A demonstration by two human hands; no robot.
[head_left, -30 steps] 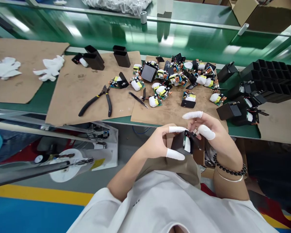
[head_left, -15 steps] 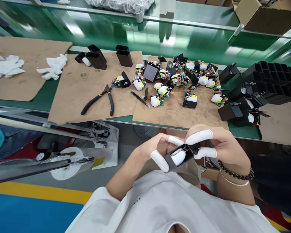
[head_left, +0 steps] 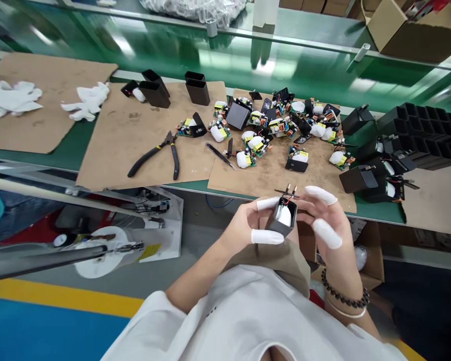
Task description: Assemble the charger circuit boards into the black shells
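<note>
My left hand (head_left: 253,225), with white finger cots on thumb and index finger, grips a black charger case (head_left: 276,226) by its sides above my lap. Inside the case's open mouth show a white lump (head_left: 284,215) and thin red wires. A black plug cap (head_left: 287,193) with two metal prongs sits tilted at the far end of the case. My right hand (head_left: 328,220) is open just right of it, thumb and index finger spread. Its other fingers reach close to the case; whether they touch it I cannot tell.
Circuit boards with plug caps (head_left: 255,145) lie on the cardboard. Nearby are pliers (head_left: 163,150), tweezers (head_left: 221,156) and upright empty cases (head_left: 197,88). At right stand filled cases (head_left: 383,183) and rows of black cases (head_left: 417,130). White gloves (head_left: 86,102) lie at left.
Both hands have moved slightly up with the case, which has turned more upright to the camera. My right hand has let go of the plug cap and spread its fingers.
</note>
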